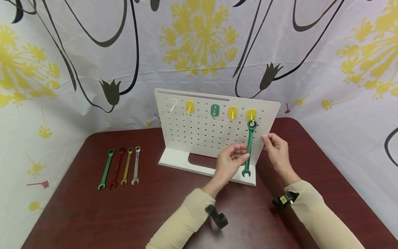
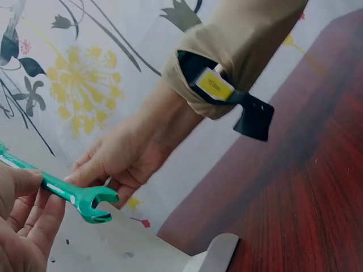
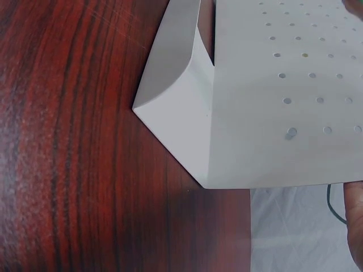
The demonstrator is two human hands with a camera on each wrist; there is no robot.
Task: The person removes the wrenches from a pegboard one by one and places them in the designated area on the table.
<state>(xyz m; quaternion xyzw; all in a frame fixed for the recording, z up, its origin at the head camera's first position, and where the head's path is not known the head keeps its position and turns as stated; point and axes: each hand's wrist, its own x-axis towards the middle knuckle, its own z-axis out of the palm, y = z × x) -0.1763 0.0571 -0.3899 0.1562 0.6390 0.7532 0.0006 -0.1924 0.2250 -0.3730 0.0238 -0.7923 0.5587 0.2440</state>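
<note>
Between thumb and fingers my left hand pinches the lower shaft of a green combination wrench. The wrench stands nearly upright in front of a white pegboard, its ring end at the rightmost yellow hook and its open jaw pointing down. In the left wrist view, that wrench's open end sticks out past the fingers. My right hand grips the board's right side edge, thumb at the front. Only part of the right hand shows in the right wrist view.
Left of the board, a green wrench, a red wrench, a yellow wrench and a silver wrench lie in a row on the dark red table. More hooks, including a green one, line the board's top.
</note>
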